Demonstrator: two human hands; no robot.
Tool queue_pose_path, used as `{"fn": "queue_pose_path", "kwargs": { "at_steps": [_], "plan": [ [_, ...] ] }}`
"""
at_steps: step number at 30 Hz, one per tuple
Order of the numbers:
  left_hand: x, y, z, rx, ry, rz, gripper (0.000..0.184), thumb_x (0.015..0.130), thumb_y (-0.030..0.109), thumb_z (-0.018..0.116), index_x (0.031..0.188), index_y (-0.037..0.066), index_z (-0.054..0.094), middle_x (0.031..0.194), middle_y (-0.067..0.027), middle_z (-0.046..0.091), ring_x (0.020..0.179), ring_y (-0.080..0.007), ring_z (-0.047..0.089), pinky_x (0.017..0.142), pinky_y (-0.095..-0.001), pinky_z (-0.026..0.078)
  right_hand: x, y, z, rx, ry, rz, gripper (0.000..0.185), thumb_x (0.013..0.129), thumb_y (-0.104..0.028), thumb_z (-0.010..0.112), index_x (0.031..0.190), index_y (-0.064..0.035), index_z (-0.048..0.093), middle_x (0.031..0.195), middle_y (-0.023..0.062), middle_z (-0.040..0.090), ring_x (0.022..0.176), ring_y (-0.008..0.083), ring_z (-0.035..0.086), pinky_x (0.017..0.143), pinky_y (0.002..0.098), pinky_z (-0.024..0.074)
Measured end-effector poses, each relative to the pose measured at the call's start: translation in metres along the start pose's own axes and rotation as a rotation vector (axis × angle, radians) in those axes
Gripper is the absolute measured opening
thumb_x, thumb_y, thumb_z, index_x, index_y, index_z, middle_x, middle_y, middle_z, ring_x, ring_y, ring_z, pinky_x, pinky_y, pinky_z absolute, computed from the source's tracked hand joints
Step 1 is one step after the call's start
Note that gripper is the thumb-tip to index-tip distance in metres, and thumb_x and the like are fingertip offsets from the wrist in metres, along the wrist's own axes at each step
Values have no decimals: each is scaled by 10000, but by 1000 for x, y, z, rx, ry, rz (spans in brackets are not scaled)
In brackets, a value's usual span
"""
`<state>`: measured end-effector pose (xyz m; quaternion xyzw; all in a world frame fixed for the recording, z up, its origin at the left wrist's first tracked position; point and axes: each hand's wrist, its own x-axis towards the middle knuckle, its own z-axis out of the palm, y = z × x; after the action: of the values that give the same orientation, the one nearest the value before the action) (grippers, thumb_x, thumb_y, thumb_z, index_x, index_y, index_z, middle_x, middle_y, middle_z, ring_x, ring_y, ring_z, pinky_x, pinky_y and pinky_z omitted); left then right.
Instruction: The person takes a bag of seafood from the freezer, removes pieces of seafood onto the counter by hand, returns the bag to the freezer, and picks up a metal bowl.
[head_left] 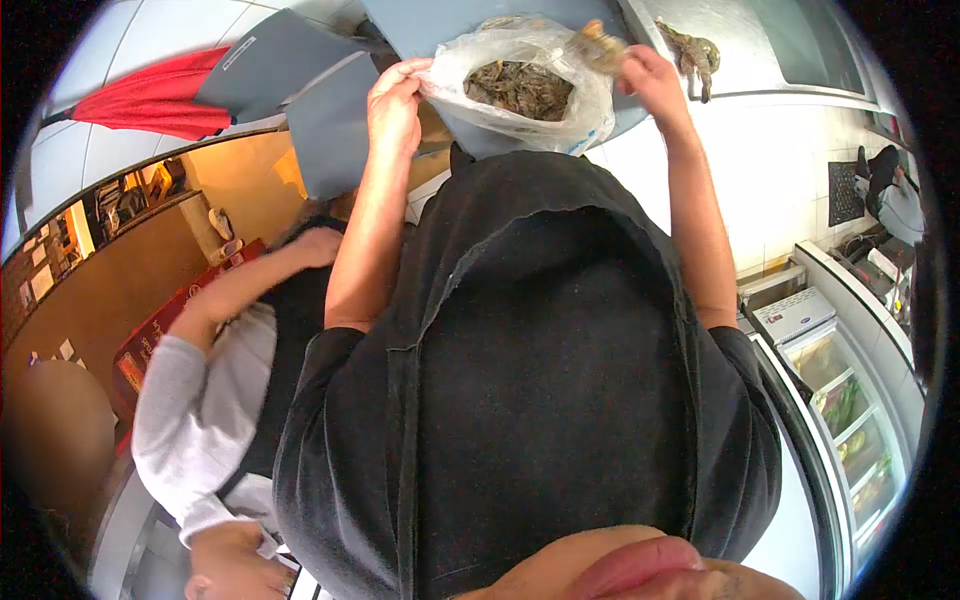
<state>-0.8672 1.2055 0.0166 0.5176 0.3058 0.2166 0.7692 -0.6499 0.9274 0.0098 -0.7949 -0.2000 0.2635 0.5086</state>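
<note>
A clear plastic bag (590,125) stands with its mouth spread on a grey-blue surface in front of me. Inside lies a heap of brown-grey pieces (520,90) that look like raw shrimp. My left hand (397,98) is closed on the bag's left rim, thumb and fingers pinched together. Just past the right rim, my right hand (655,82) grips a brownish clump (597,48), likely shrimp, smeared by motion. Another small brown-grey pile (692,58) rests on the steel counter (735,40), right of my right hand.
A person in a grey sleeve (205,385) stands close at my left, an arm reaching forward. A folded red umbrella (160,95) is at the upper left. To my right are a glass-topped cooler (850,410) with food and, farther off, another person (897,205).
</note>
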Motion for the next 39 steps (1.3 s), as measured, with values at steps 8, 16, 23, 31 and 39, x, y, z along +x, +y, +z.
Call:
{"fn": "queue_pose_path", "kwargs": {
  "at_steps": [8,16,23,31,39],
  "plan": [
    [2,-7,-10,7,-110,-1,199,883,29,450,993,-30,604,971,-99,628,897,-192,572,864,-318,421,1,-3,-23,38,6,28,219,860,-220,583,905,-11,632,685,-11,564,640,74,504,610,228,403],
    [2,-10,0,113,-126,44,159,856,-10,574,1008,32,597,967,-35,632,894,-113,571,828,-261,432,-3,23,88,-523,-125,-307,246,799,-265,566,806,-24,615,774,195,624,772,370,618,690,454,487],
    [1,0,3,191,-97,84,160,871,-15,550,1018,34,593,950,-23,630,851,-101,570,797,-240,436,10,1,139,-602,-432,-356,241,813,-238,494,851,-61,653,862,173,660,805,390,627,753,497,502],
    [-8,5,-2,275,-96,67,149,890,3,542,1027,26,595,897,-11,628,796,-83,559,747,-233,445,26,6,191,-725,-610,-209,393,781,-148,512,1137,13,553,1012,241,644,951,387,632,797,486,507],
    [-9,-2,-13,258,-53,44,142,884,-18,541,1002,25,608,857,-6,631,764,-71,561,714,-223,450,33,20,209,-762,-606,-188,433,773,-204,567,1138,27,539,1006,229,644,966,360,622,838,450,496]
  ]
}}
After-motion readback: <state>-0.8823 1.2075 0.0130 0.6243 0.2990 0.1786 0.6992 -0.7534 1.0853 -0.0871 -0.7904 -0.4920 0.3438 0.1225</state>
